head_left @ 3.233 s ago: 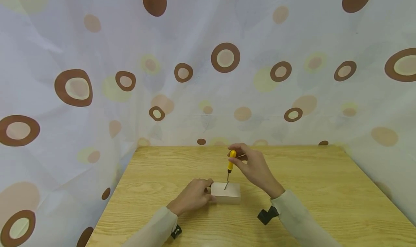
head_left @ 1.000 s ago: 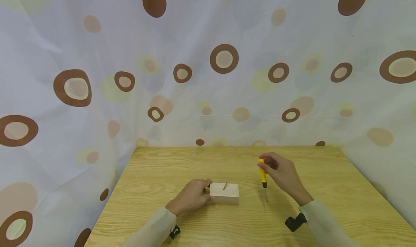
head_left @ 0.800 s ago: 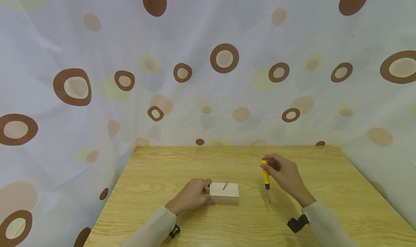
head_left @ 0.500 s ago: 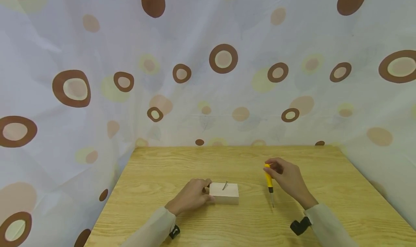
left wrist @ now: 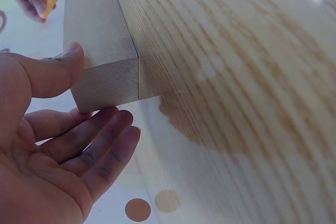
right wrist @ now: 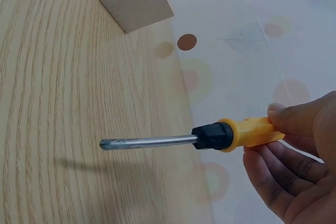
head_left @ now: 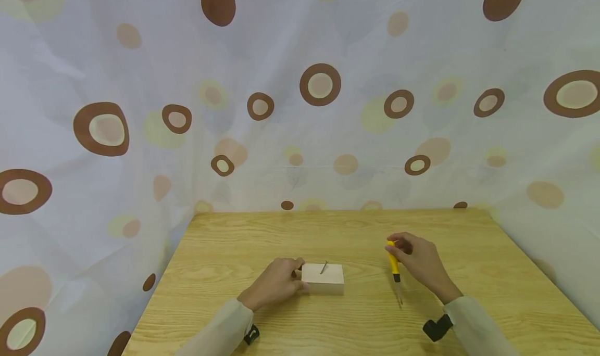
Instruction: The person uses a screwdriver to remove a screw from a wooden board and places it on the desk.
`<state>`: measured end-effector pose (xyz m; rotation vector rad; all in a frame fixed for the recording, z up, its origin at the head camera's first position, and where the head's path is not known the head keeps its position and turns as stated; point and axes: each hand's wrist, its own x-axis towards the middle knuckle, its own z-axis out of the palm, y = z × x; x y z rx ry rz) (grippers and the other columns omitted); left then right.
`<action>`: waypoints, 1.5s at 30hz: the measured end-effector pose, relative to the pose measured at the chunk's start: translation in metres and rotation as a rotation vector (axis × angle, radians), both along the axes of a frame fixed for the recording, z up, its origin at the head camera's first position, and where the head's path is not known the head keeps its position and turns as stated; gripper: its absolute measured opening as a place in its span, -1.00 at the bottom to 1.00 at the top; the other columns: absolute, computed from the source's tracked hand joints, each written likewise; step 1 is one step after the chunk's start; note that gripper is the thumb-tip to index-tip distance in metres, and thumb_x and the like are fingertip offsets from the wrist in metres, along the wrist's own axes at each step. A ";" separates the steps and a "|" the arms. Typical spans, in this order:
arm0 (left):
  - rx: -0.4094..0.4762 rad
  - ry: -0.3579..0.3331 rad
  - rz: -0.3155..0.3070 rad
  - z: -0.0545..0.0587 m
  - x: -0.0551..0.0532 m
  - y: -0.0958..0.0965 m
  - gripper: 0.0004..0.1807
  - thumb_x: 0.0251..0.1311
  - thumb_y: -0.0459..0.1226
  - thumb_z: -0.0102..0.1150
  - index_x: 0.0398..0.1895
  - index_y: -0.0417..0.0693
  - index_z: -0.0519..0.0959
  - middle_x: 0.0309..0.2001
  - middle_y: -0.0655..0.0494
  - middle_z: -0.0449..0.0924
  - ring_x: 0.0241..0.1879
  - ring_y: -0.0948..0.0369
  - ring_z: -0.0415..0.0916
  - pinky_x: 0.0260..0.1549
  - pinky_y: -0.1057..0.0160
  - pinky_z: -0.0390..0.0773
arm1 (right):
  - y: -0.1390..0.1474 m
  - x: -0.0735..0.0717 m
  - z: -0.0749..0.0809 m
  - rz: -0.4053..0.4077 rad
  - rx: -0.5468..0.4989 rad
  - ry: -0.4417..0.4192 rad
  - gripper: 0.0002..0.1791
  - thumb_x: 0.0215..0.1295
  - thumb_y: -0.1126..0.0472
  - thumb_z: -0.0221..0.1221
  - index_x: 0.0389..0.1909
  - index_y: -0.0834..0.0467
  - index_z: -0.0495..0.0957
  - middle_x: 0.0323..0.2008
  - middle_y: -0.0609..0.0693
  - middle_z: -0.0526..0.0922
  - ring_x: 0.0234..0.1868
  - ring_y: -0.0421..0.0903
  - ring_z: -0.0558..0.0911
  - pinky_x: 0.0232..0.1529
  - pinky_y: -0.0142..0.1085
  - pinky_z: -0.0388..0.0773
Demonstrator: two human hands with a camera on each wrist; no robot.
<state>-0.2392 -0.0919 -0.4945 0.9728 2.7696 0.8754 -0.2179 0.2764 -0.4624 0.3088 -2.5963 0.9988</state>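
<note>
A pale wooden block (head_left: 322,287) lies on the table, and a screw (head_left: 324,267) stands tilted out of its top. My left hand (head_left: 276,281) grips the block's left end, thumb on the near side and fingers on the far side; the left wrist view shows the thumb (left wrist: 58,72) against the wood. To the right of the block, my right hand (head_left: 419,259) pinches the end of a yellow screwdriver (head_left: 393,263) with a black collar. Its metal shaft (right wrist: 149,141) points down toward the table, and the tip casts a shadow in the right wrist view.
The wood-grain table (head_left: 225,241) reaches back to a white curtain (head_left: 300,127) with brown and beige circles, which also hangs along both sides. Black straps with small camera mounts (head_left: 438,328) sit on the wrists.
The right hand has carried the screwdriver from the screw on the block to the right, then a little further right and lower. The left hand and block have stayed in place.
</note>
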 end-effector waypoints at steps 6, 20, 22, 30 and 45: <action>0.007 -0.003 0.001 0.001 0.001 0.000 -0.67 0.27 -0.10 0.42 0.02 -0.03 0.66 -0.08 0.07 0.74 -0.16 0.21 0.67 -0.20 0.26 0.65 | 0.003 0.000 -0.004 0.004 0.015 0.001 -0.75 0.40 0.12 0.34 -0.03 0.17 0.68 -0.35 -0.10 0.71 -0.44 -0.17 0.65 -0.43 -0.33 0.54; 0.014 0.003 0.003 0.001 0.002 0.000 -0.60 0.26 -0.14 0.44 0.08 -0.14 0.66 -0.08 0.05 0.74 -0.20 0.25 0.66 -0.22 0.30 0.64 | 0.006 0.002 -0.011 -0.004 0.014 -0.073 -0.72 0.42 0.11 0.32 0.01 0.19 0.67 -0.28 -0.04 0.73 -0.35 -0.15 0.68 -0.36 -0.31 0.58; 0.014 0.002 0.004 0.002 0.002 0.000 -0.60 0.26 -0.14 0.43 0.08 -0.14 0.66 -0.08 0.05 0.74 -0.20 0.25 0.66 -0.22 0.30 0.64 | 0.007 0.002 -0.012 -0.004 0.018 -0.075 -0.71 0.42 0.10 0.32 0.01 0.19 0.67 -0.26 -0.03 0.73 -0.34 -0.15 0.68 -0.35 -0.32 0.59; 0.004 0.003 0.012 0.001 0.001 0.000 -0.55 0.26 -0.13 0.43 0.13 -0.16 0.65 -0.06 0.05 0.74 -0.20 0.26 0.65 -0.23 0.30 0.63 | 0.010 0.000 -0.017 0.007 0.033 -0.071 -0.70 0.41 0.14 0.33 0.02 0.25 0.66 -0.26 -0.02 0.74 -0.33 -0.14 0.69 -0.33 -0.32 0.61; 0.012 0.006 -0.002 0.002 0.004 -0.003 -0.52 0.28 -0.09 0.42 0.17 -0.15 0.63 0.01 0.07 0.73 -0.22 0.34 0.63 -0.25 0.34 0.63 | 0.011 -0.006 -0.027 -0.005 0.054 -0.114 -0.71 0.42 0.15 0.32 0.02 0.25 0.67 -0.31 -0.04 0.71 -0.33 -0.16 0.65 -0.30 -0.27 0.58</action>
